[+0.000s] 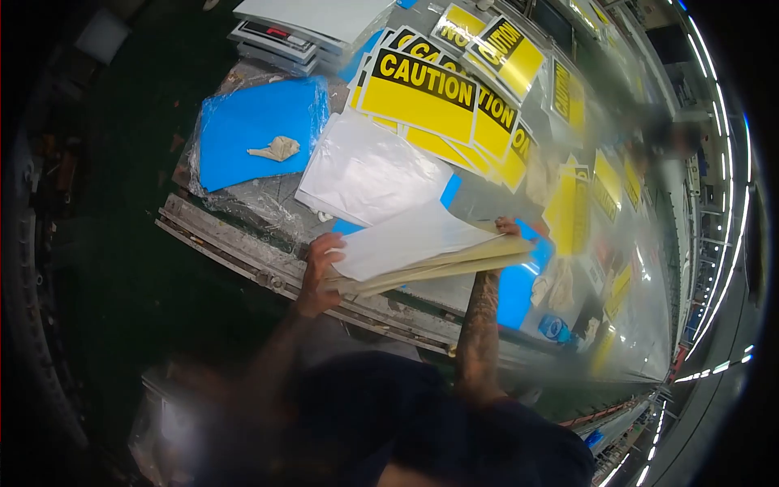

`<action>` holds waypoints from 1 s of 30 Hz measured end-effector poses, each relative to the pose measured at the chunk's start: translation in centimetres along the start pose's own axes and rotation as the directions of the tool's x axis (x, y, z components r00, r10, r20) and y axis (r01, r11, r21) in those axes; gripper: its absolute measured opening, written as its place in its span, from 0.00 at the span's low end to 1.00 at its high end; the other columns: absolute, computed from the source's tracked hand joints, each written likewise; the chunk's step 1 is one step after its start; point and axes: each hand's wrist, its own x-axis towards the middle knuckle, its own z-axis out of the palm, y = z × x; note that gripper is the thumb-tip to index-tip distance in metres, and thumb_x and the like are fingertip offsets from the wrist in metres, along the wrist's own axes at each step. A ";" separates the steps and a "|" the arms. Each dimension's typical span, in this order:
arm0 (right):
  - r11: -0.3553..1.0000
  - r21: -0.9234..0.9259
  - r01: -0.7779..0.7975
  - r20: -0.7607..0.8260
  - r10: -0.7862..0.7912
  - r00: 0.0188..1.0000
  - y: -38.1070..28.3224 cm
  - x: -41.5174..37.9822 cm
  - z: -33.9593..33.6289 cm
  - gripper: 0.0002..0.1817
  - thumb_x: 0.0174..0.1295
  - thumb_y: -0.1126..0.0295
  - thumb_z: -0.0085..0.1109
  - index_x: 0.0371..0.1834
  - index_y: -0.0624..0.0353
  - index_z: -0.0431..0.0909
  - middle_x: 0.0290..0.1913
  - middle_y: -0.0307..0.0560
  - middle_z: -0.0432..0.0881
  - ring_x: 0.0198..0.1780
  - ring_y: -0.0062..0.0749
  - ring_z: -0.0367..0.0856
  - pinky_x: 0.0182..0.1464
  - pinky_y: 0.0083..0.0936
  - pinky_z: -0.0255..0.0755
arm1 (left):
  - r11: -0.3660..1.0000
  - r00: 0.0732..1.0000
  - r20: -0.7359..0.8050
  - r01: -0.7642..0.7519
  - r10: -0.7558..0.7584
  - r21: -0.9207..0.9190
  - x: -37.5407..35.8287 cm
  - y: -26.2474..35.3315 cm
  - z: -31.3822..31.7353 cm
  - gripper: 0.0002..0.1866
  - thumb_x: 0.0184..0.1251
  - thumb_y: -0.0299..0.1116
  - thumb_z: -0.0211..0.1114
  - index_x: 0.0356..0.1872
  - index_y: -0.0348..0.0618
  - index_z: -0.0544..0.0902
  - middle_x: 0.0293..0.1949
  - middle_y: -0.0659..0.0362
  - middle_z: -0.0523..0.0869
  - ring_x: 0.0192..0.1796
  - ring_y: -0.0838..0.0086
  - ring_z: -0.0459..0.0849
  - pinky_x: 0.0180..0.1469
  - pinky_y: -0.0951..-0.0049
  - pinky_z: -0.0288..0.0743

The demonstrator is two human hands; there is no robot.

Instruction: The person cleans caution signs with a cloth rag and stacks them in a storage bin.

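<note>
A stack of white and tan sheets [414, 247] is held between my two hands over the table's front edge. My left hand [322, 272] grips its left end, with the fingers over the edge of the sheets. At the right end my right hand [506, 229] has its fingers closed on the stack. Just beyond lies a pile of glossy white sheets [377, 170]. Behind that pile are overlapping yellow and black caution signs [418, 93]. Blue sheets [519, 284] show beneath and to the right of the stack.
A plastic-wrapped blue pack [260, 130] with a crumpled cloth [277, 149] on it lies at the left. Stacked white panels [312, 20] stand behind. A blue-labelled bottle [557, 329] lies at the right, near more signs. A metal rail [243, 252] runs along the front edge.
</note>
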 end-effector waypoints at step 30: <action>0.951 -0.141 -0.276 0.361 0.309 0.880 -5.2 0.5 3.9 0.60 0.74 0.19 0.17 0.82 0.65 0.69 0.81 0.61 0.72 0.85 0.51 0.63 0.88 0.48 0.42 | 0.882 0.894 -0.121 0.391 -0.432 -0.264 3.4 0.2 0.8 0.69 0.39 0.51 0.94 0.82 0.41 0.61 0.72 0.52 0.78 0.79 0.59 0.73 0.84 0.56 0.61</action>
